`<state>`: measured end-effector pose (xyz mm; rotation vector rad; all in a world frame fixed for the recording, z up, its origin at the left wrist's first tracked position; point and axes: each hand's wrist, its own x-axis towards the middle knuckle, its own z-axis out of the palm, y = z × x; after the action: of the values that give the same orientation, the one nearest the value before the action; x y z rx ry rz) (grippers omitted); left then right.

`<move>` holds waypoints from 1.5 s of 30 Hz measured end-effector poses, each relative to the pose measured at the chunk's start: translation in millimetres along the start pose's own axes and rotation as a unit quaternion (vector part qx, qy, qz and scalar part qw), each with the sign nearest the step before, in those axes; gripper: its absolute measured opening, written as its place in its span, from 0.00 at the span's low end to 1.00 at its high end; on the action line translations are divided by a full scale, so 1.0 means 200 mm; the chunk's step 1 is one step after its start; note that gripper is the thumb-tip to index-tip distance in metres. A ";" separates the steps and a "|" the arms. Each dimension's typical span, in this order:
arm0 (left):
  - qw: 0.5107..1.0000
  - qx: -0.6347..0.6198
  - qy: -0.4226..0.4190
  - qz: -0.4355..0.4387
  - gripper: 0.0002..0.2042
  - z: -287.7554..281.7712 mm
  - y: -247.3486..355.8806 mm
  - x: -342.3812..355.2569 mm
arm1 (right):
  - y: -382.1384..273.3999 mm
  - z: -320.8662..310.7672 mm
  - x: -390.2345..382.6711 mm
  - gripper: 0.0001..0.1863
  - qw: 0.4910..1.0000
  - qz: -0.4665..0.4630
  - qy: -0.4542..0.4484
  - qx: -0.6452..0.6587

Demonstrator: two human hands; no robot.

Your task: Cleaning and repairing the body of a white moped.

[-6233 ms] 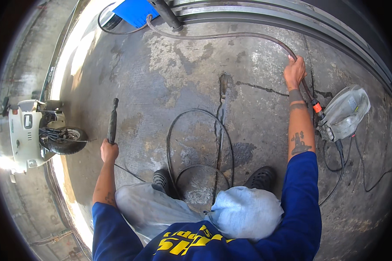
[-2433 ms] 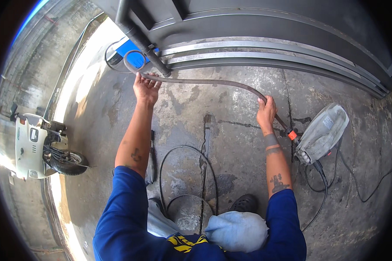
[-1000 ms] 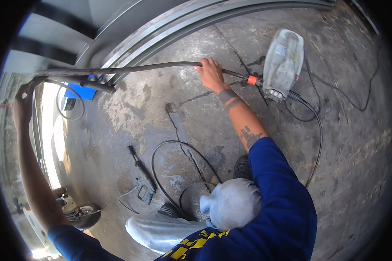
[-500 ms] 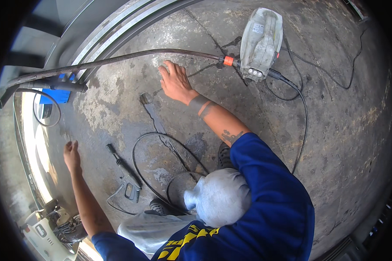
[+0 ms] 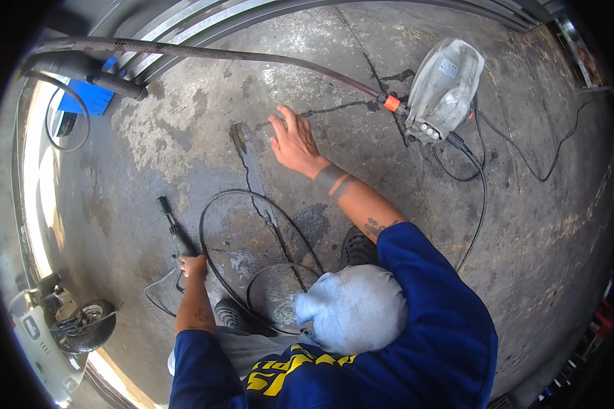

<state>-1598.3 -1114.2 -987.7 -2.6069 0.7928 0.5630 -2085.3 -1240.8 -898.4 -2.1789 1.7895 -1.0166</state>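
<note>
My left hand [image 5: 194, 265] is closed round the grip of a black and grey pressure washer spray gun [image 5: 174, 228], whose nozzle end points away from me. The handle is mostly hidden under my fingers. Out in front, my right hand [image 5: 295, 142] is held over the concrete floor with its fingers apart and nothing in them. Further right stands a grey pressure washer [image 5: 443, 95], its casing stained. A brown hose [image 5: 280, 59] joins it through an orange connector [image 5: 391, 103]. A thin black hose [image 5: 295, 225] lies looped on the floor between my feet and the gun.
A blue object [image 5: 87, 97] and a thick black pipe [image 5: 106, 76] are at the far left. Metal rails [image 5: 184, 41] run along the far edge. A light-coloured scooter [image 5: 44, 347] stands at the near left. The concrete floor [image 5: 539, 225] has a crack and dark stains.
My left hand has come down and nearer, from empty air onto the spray gun, and closed on it. My right hand stays raised with its fingers apart. The whole view has shifted.
</note>
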 end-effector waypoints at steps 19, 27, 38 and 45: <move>0.983 0.121 0.036 0.133 0.53 0.03 -0.15 0.18 | 0.01 -0.03 0.02 0.28 0.996 0.070 0.022 0.040; 0.990 0.031 -0.001 0.140 0.44 -0.01 -0.27 0.40 | 0.02 -0.06 0.02 0.30 0.991 0.121 0.027 0.054; 0.979 0.164 -0.044 0.116 0.62 0.22 -0.47 0.48 | 0.05 -0.10 0.01 0.30 0.987 0.143 0.045 0.056; 0.985 0.118 -0.070 0.105 0.47 -0.04 -0.26 0.09 | 0.06 -0.10 0.00 0.31 0.984 0.152 0.058 0.073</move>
<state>-1551.6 -1086.2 -977.9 -2.2570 1.0280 0.6591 -2107.1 -1237.5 -890.2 -1.7271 1.9519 -1.1756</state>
